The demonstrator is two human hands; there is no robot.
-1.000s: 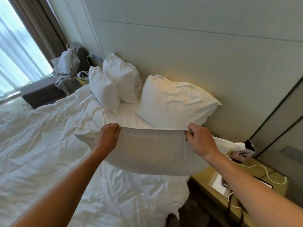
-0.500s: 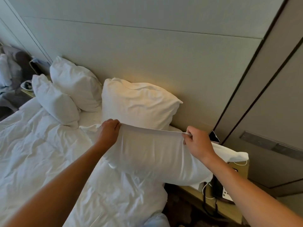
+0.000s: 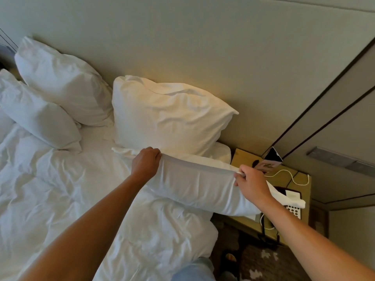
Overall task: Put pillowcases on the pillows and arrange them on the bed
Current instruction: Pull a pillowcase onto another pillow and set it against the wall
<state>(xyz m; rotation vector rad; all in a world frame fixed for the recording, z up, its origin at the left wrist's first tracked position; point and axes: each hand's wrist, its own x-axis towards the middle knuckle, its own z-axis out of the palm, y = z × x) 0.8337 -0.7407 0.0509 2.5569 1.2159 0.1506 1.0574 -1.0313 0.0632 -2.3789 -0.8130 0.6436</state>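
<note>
I hold a white cased pillow [image 3: 194,187] by its top edge over the right side of the bed [image 3: 60,199]. My left hand [image 3: 145,162] grips the edge's left end, and my right hand [image 3: 250,182] pinches its right end. The pillow's right corner hangs over the nightstand [image 3: 284,175]. Right behind it a large white pillow [image 3: 168,116] leans upright against the headboard wall. Two more white pillows, the far pillow [image 3: 60,82] and the front-left pillow [image 3: 38,118], stand at the left of the bed head.
The nightstand at the bed's right carries a telephone [image 3: 292,207], a white cable [image 3: 290,176] and a tilted card or phone [image 3: 272,159]. A rumpled white duvet covers the bed. Patterned carpet and my foot [image 3: 231,257] show below the nightstand.
The view has swung right and down, so the window and armchair are out of sight. Both hands keep their grip, and the held pillow now sits lower, in front of the leaning pillow.
</note>
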